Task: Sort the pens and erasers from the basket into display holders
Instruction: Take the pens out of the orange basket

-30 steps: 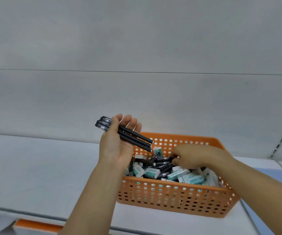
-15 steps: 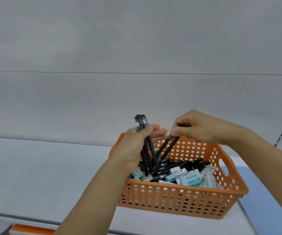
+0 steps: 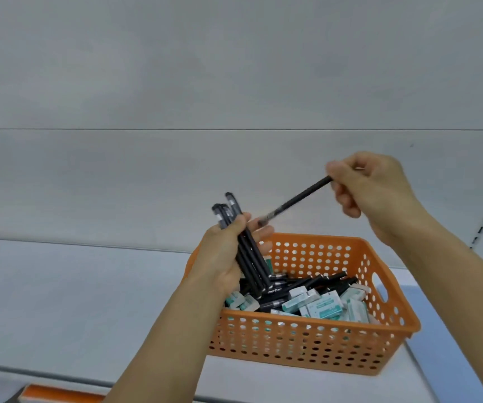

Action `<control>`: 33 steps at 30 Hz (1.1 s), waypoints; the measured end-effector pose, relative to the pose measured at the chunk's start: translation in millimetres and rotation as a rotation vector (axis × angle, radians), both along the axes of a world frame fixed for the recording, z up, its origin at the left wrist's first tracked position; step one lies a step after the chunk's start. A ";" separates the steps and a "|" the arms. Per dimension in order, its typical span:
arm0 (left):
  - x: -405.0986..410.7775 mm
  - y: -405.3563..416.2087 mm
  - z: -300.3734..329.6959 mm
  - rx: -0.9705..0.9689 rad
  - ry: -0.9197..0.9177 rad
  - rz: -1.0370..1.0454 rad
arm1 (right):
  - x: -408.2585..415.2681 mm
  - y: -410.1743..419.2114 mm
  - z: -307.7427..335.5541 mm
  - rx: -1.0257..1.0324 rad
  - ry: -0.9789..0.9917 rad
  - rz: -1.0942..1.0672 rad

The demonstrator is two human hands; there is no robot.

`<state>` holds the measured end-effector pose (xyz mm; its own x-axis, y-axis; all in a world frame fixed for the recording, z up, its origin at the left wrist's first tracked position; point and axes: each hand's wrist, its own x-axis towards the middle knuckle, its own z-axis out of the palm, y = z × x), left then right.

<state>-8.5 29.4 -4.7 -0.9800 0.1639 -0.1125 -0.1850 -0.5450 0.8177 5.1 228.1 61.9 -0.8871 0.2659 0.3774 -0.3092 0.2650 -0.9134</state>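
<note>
Left hand (image 3: 228, 254) wrapped around a bundle of black pens (image 3: 247, 251) above the orange basket (image 3: 307, 341); right hand (image 3: 371, 193) pinching one more pen (image 3: 295, 200) by its end. Light, stiff, slick (likely to slide); best gripped mid-barrel. Erasers (image 3: 321, 305) in basket.

We see bare shelf (image 3: 59, 286) across the left of the frame. At lower right the orange basket (image 3: 307, 341) blocks the way; above it, our left hand's pen bundle (image 3: 249, 257) crowds the opening.
</note>
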 end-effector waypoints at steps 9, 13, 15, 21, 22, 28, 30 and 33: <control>1.0 3.9 5.3 0.415 -0.044 0.050 | 7.6 -33.6 -44.4 0.164 -0.109 0.264; -0.1 -12.5 3.7 0.445 -0.041 0.209 | -11.2 -20.7 -49.0 0.718 -0.238 0.321; 1.7 -19.3 3.4 0.438 -0.047 0.219 | -19.3 -12.3 -59.2 1.187 -0.476 0.400; 6.4 -20.7 0.4 0.399 -0.072 0.204 | -16.8 -16.1 -74.6 1.451 -0.525 0.465; 6.2 -21.7 -0.3 0.400 -0.076 0.203 | -16.3 -14.4 -70.3 1.442 -0.482 0.439; 3.2 -28.1 -2.6 0.405 -0.084 0.218 | -9.2 25.5 -34.8 1.063 -0.451 0.312; 3.0 -26.8 -3.9 0.412 -0.090 0.226 | -2.8 34.3 -30.5 0.759 -0.493 0.296; 4.1 -18.5 -6.7 0.403 -0.111 0.242 | 8.3 34.9 -36.3 0.390 -0.488 0.337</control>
<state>-4.4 10.9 -11.4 -0.9810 -0.0150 -0.1933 -0.0885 -0.8524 0.5154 13.4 263.0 25.6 -0.9894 -0.1264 -0.0722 -0.0115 0.5625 -0.8267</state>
